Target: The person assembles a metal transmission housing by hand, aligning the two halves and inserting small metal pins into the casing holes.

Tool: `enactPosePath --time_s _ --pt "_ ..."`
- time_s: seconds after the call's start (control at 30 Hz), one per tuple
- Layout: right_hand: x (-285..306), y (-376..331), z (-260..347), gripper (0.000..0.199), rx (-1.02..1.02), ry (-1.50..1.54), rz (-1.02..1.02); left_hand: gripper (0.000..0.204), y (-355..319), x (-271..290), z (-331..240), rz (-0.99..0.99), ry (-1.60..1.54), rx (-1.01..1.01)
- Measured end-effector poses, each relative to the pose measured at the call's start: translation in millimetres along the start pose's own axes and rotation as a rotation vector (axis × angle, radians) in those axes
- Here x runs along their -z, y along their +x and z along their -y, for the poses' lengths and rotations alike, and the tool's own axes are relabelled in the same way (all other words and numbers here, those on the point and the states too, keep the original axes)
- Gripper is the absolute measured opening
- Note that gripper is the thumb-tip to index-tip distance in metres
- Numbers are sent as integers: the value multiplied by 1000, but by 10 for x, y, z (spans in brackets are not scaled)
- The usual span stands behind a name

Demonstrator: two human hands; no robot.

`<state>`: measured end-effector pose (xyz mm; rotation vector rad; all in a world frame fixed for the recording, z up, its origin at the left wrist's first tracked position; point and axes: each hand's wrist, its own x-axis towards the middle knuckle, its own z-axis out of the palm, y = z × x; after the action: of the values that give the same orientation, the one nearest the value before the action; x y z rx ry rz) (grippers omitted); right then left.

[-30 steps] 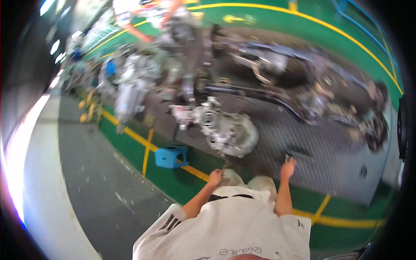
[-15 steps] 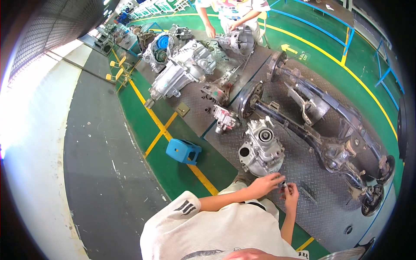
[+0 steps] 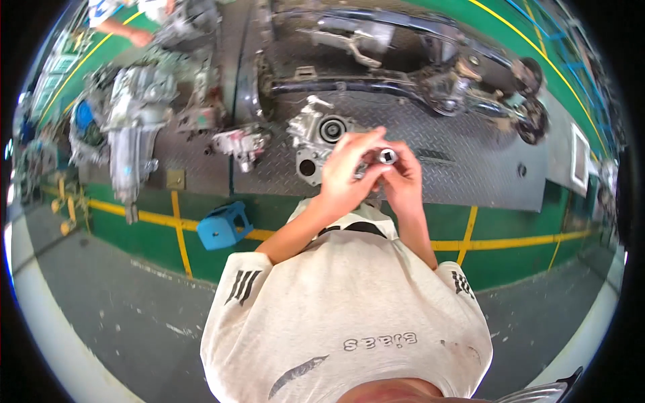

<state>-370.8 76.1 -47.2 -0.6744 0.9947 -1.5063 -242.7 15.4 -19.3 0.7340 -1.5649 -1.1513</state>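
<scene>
Silvery metal socket is up off the counter, square hole pointing back at the wearer's head, pinched in the right hand with thumb and fingers closed round its sides. Holding it that way leaves the hole uncovered, so it's probably easy to look straight into. Left hand is curled right next to it, fingers partly bent; honestly can't tell if that grip has hold of the socket's far end or anything else, since the fingers hide it. Just past the hands sits a grey gearbox casing, round bore facing up, partly blocked by the left hand. It's near the counter's edge, presumably so it's handy to reach. Behind it a long black axle lies lengthwise, likely because it needs the room. Blue stool is on the floor beside the counter.
</scene>
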Motion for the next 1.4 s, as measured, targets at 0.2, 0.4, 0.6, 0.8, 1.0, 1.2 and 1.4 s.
enactPosePath --time_s 0.2,0.4,0.6,0.8,1.0,1.2,1.4 --pt "-112 87 2 23 21 -189 -24 51 191 281 183 138 85 -112" --pt "182 64 46 24 39 -396 -339 28 562 456 315 263 190 97" --pt "228 -109 -217 14 -140 -638 -467 23 601 214 796 555 528 73" --pt "429 -123 -428 14 9 -826 -549 19 722 -191 1069 656 830 -145" --pt "433 -4 -76 14 -117 -920 -391 21 734 -257 1252 768 930 -51" --pt "626 347 38 16 103 -1176 -151 19 521 -363 1247 744 1030 -149" --pt "899 760 34 20 324 -1376 223 47 675 -415 1074 735 922 182"
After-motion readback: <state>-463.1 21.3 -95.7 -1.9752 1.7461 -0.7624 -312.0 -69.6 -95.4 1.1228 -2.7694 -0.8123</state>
